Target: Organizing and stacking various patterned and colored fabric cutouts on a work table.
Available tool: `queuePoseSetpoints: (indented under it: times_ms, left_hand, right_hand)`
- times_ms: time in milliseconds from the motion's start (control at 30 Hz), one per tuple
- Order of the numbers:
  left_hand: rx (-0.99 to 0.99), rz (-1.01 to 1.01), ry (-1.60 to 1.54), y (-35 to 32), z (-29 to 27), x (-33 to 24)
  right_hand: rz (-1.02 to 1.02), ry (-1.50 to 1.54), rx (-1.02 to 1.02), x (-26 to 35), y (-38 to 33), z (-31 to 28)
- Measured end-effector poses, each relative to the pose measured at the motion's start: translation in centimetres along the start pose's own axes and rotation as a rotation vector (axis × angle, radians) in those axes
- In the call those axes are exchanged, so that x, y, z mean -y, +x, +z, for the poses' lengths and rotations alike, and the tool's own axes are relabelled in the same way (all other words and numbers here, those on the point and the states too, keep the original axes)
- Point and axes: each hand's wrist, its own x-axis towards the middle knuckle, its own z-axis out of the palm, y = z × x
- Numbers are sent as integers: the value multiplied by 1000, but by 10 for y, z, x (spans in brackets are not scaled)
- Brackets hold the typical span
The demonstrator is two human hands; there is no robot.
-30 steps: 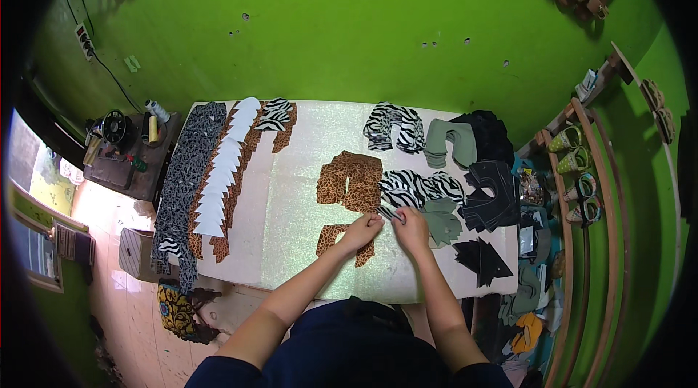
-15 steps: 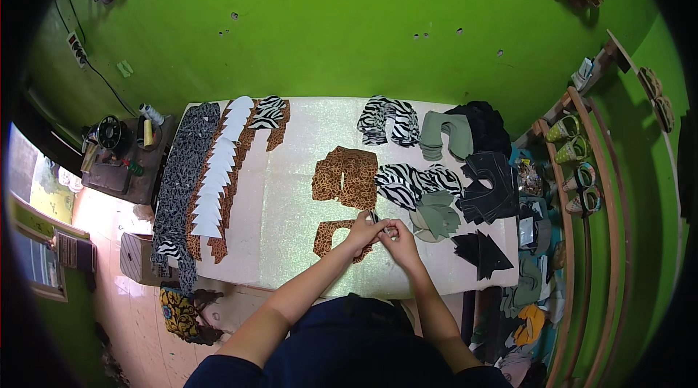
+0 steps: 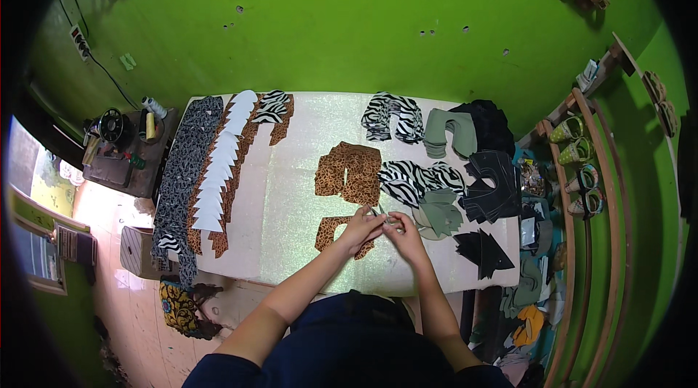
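Note:
My left hand [image 3: 360, 232] and my right hand [image 3: 407, 240] meet above the near middle of the table, fingers closed and nearly touching. Between them shows a small, thin, dark and silvery pointed tool [image 3: 375, 211]; its exact kind is too small to make out. Beneath my left hand lies a U-shaped leopard-print piece [image 3: 327, 234], partly hidden by the hand and wrist. Just beyond is a stack of leopard-print pieces [image 3: 347, 170]. Zebra-print pieces [image 3: 407, 183] and a fanned pile of grey-green pieces [image 3: 438, 215] lie right of my hands.
Rows of dark patterned pieces [image 3: 190, 170] and white pointed pieces [image 3: 211, 192] run down the table's left side. Black pieces [image 3: 491, 184] pile at the right. A sewing machine [image 3: 110, 126] stands left, a wooden shoe rack [image 3: 582, 170] right, against green walls.
My hands have shifted slightly and the fingers have turned a little around the small tool. The whole view has moved slightly; the pieces on the table lie as before.

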Motion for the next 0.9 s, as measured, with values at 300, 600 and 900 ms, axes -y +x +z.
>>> queuePoseSetpoints:
  times_ms: [300, 600, 900]
  left_hand:
    - [85, -18, -81, 0, -8, 5]
    - [127, -23, -17, -6, -10, -1]
    - [-74, -59, -275, -5, -25, 2]
  right_hand:
    - [70, 190, 66, 0, -1, -6]
    - [42, -88, -107, -8, 4, -17]
    - [-475, -634, -124, 51, -12, 3]
